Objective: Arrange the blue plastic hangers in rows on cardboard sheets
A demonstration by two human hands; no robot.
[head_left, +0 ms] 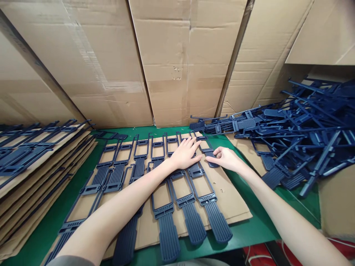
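Several dark blue plastic frame parts [163, 192] lie side by side in a row on a brown cardboard sheet [235, 207]. My left hand [185, 153] lies flat with its fingers stretched out on the parts near the row's right end. My right hand [226, 158] rests just to its right, fingers loosely curled, fingertips touching the rightmost part [206, 183] and the cardboard. Neither hand holds anything.
A loose heap of the same blue parts [302, 136] fills the right side. At the left stands a stack of cardboard sheets with parts between the layers [33, 159]. Cardboard boxes [177, 62] wall off the back. The table top is green [249, 232].
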